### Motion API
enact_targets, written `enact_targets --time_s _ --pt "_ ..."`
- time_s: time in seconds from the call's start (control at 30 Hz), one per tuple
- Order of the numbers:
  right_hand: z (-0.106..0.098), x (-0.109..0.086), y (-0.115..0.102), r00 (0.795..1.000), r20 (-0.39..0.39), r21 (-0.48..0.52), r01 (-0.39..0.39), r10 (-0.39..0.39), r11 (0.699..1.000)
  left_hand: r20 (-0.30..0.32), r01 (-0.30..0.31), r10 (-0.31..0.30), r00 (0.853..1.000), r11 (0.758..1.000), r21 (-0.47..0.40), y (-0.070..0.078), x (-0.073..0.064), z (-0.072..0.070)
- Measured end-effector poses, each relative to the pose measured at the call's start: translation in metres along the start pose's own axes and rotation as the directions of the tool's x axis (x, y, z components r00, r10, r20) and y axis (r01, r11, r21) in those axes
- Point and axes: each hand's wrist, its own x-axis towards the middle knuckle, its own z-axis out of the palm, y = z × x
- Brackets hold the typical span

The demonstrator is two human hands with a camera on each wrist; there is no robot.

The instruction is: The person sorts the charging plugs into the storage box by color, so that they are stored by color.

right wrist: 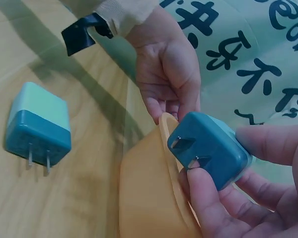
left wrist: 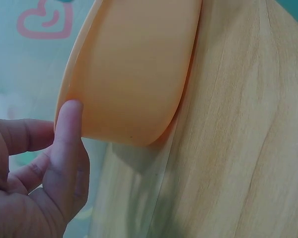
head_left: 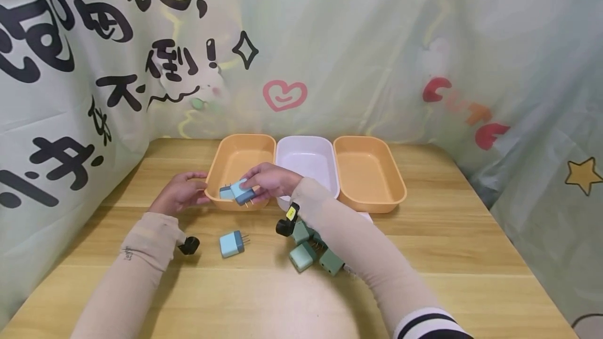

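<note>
My right hand [head_left: 274, 179] pinches a two-tone blue charger plug [head_left: 242, 191] over the front rim of the left orange bin [head_left: 241, 139]; in the right wrist view its two metal prongs face the camera. Inside that bin lies another blue charger plug [head_left: 225, 192], partly covered by the held one. The bin's left rim is held between thumb and fingers of my left hand [head_left: 181, 194], seen close up in the left wrist view. On the table in front of the bin, a third blue charger plug [head_left: 232, 245] lies with its prongs pointing right.
A white bin [head_left: 308, 166] and a second orange bin [head_left: 369, 171] stand side by side to the right. Several green charger plugs [head_left: 302, 257] are heaped on the wooden table [head_left: 264, 297], partly hidden under my right forearm. A printed curtain [head_left: 358, 67] hangs behind.
</note>
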Motion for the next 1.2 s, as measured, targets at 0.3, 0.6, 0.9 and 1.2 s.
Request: enact_targets --time_s 0.3,0.6,0.9,1.2 --pt "-0.009 0.018 -0.002 1.0 -0.023 0.093 -0.004 0.006 0.996 -0.017 0.015 -0.015 1.0 1.0 -0.001 0.002 -0.002 0.0" --pt "-0.016 0.032 -0.006 0.996 -0.089 0.15 -0.014 0.028 0.989 -0.017 0.015 -0.015 1.0 1.0 0.001 0.001 -0.002 -0.001" --pt "-0.014 0.04 -0.008 0.991 -0.126 0.167 -0.022 0.043 0.986 -0.023 0.017 -0.016 1.0 1.0 0.021 0.002 -0.001 -0.002" --pt "-0.013 0.044 -0.011 0.985 -0.159 0.146 -0.047 0.07 0.988 -0.021 0.013 -0.012 1.0 1.0 0.017 0.002 -0.001 0.0"
